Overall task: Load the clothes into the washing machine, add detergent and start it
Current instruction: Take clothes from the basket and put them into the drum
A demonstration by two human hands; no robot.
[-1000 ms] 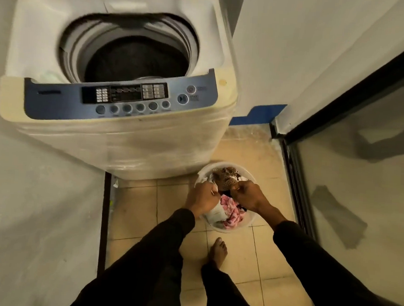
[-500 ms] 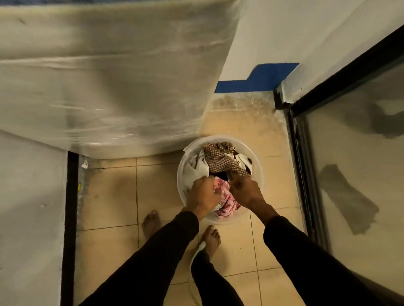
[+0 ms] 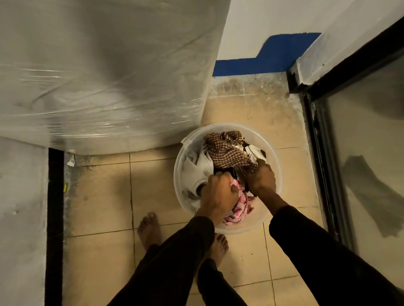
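Clear plastic film, creased and glossy, wraps the pale cream washing machine cabinet [image 3: 102,59] filling the upper left; only its front and side show, and no brand, label or lettering can be read on it. A grey wall panel [image 3: 10,212] with a black vertical edge strip [image 3: 54,214] stands below it at far left. A small white scrap [image 3: 71,161] lies at the foot of the machine; any print on it is too small to tell.

Beige floor tiles [image 3: 104,194], stained dark along the grout, carry two bare feet [image 3: 149,230].

Round translucent white plastic basin [image 3: 233,128] sits on the floor just beside the machine's right front corner. It holds the clothes: a white-grey garment [image 3: 195,169] at left, a brown-and-cream checked cloth [image 3: 227,152] at top, a pink patterned cloth [image 3: 240,207] at bottom.

Left hand [image 3: 218,196], black sleeve, is inside the basin with fingers clenched around a dark fabric between the white garment and the pink cloth.

Right hand [image 3: 262,177], black sleeve, is also inside the basin, fingers curled into and grasping the lower edge of the checked cloth.

A blue painted band [image 3: 265,59] runs along the base of the white wall. A black-framed glass door [image 3: 370,163] takes the right side.
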